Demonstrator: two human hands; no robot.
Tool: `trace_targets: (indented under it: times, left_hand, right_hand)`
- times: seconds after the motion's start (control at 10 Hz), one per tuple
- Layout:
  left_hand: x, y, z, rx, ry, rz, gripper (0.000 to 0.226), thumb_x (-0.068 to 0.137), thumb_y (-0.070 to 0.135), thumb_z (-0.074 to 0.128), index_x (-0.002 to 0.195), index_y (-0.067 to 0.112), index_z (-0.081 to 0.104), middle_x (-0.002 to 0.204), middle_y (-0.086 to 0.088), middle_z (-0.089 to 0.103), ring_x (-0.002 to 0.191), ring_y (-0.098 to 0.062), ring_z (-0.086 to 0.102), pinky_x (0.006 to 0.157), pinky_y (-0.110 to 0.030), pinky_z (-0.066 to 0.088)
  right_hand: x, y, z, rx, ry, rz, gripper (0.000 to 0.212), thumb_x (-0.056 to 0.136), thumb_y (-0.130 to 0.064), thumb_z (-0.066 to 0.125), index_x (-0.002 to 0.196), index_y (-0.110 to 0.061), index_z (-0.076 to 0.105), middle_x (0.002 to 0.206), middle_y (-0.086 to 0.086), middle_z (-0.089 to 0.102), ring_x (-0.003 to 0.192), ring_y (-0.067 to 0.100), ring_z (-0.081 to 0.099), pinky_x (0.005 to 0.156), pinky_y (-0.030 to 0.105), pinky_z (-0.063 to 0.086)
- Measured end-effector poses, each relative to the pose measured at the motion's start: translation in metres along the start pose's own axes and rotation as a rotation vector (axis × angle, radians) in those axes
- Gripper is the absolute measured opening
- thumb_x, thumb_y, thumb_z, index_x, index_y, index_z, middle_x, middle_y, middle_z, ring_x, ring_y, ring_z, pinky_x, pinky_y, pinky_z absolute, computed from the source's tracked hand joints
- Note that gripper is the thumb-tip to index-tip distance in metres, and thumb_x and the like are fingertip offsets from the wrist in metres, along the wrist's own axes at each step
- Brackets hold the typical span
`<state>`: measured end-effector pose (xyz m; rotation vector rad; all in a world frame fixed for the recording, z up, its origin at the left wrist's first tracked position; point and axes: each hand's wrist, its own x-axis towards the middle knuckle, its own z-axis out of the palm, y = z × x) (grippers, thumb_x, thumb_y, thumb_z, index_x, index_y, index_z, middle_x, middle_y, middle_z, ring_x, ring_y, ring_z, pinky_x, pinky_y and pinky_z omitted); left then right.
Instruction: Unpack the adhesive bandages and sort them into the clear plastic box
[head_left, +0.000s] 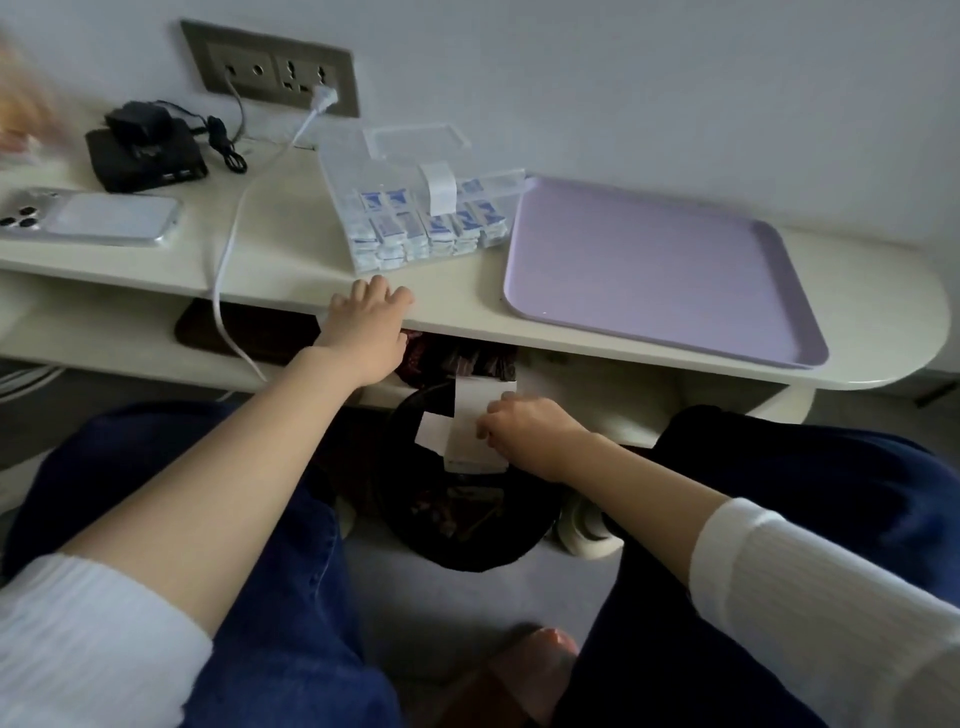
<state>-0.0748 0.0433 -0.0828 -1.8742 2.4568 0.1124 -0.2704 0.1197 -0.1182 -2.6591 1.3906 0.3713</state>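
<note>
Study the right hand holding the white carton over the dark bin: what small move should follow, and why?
Probably let go, dropping the white carton into the black bin. The right hand grips it over the bin's mouth, a flap hangs open, and the clear plastic box already holds rows of bandages. Whether the carton is empty cannot be seen.

A cream worktop (291, 218) with a rounded right end runs along the wall. At its far left lies a phone (98, 215), back up, with a black device (143, 156) behind it. A white cable (234, 228) trails from the wall socket (270, 70) across the surface and over the front edge. Near the middle stands the clear plastic box (340, 208), lid open, and just beside it on the right a lilac tray (649, 270). The fingers (371, 288) of the left hand (363, 332) rest on the front edge
</note>
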Motion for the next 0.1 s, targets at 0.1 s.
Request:
trace_targets:
  times: [0.1]
  left_hand:
    - [0.0024,0.0016,0.0057,-0.005,0.044,-0.01,0.042,0.092,0.018,0.046,0.133,0.016,0.037,0.129,-0.012,0.038,0.118,-0.03,0.036,0.094,-0.042,0.033]
  right_hand:
    - [-0.0064,0.0053,-0.0109,0.046,0.027,0.04,0.028,0.097,-0.02,0.041,0.121,-0.019,0.057,0.121,0.002,0.056,0.114,0.023,0.051,0.086,0.036,0.047]
